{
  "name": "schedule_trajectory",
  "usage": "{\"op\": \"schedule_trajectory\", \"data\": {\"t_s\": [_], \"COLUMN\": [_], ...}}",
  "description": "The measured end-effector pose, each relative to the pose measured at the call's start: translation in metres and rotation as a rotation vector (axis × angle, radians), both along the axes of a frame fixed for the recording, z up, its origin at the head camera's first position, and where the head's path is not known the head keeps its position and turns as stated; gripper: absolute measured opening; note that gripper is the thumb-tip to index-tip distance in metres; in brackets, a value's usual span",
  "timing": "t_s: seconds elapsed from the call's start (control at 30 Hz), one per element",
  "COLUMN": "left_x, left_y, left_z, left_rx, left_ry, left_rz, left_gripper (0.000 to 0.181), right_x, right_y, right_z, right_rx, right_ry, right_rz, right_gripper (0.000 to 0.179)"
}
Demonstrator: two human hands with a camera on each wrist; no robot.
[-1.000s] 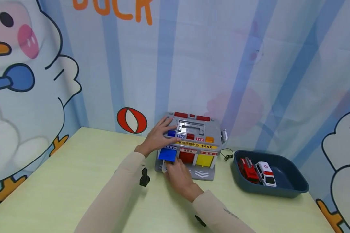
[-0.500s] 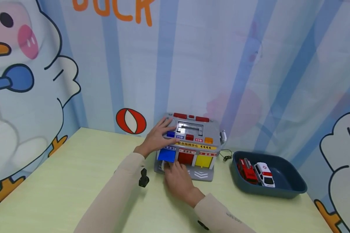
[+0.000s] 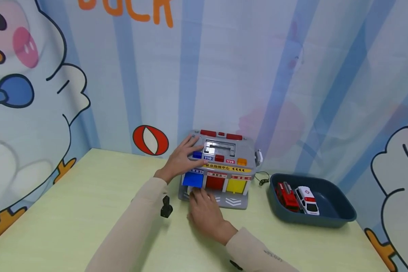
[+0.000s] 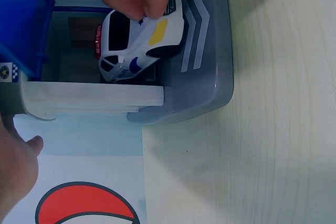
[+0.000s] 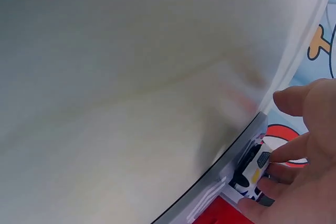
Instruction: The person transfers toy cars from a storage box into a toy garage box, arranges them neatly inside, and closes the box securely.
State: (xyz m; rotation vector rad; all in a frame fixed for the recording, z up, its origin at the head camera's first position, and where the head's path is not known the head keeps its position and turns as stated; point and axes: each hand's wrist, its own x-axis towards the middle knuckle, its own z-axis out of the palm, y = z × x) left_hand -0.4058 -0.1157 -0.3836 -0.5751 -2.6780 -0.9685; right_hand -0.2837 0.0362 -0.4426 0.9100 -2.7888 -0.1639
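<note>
A grey toy rescue station (image 3: 246, 149) stands against the backdrop. My left hand (image 3: 181, 159) rests on the left of its roof, fingers spread. The blue garage door (image 3: 193, 179) is raised over the left bay. In the left wrist view a white toy police car (image 4: 137, 45) sits tilted sideways in that doorway, rear inside and front on the ramp. Fingertips of my right hand (image 3: 205, 213) touch the car's hood from the front. The right wrist view shows the thumb (image 5: 291, 100) apart from the car.
A dark blue bin (image 3: 312, 223) to the right of the station holds a red toy fire truck (image 3: 287, 197) and a white toy ambulance (image 3: 307, 200). The red door (image 3: 215, 183) and yellow door (image 3: 236, 186) are down. A coiled black cord (image 3: 263, 181) lies beside the station.
My right hand has shifted slightly down and left, its fingers now lying in front of the left bay. My left hand stays on the roof. The head view has drifted a little.
</note>
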Motion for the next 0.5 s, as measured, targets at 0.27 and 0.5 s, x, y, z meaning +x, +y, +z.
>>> {"op": "schedule_trajectory", "data": {"t_s": [0.27, 0.5], "left_x": [0.0003, 0.0002], "left_y": [-0.0009, 0.0002], "left_z": [0.0002, -0.0010], "left_rx": [0.008, 0.013], "left_ry": [0.000, -0.001], "left_rz": [0.008, 0.011], "left_gripper": [0.072, 0.073], "right_x": [0.0080, 0.0066], "right_y": [-0.0061, -0.0075], "right_z": [0.0068, 0.0068], "right_rx": [0.052, 0.052], "right_ry": [-0.131, -0.216], "right_rz": [-0.069, -0.113], "right_gripper": [0.082, 0.084]}}
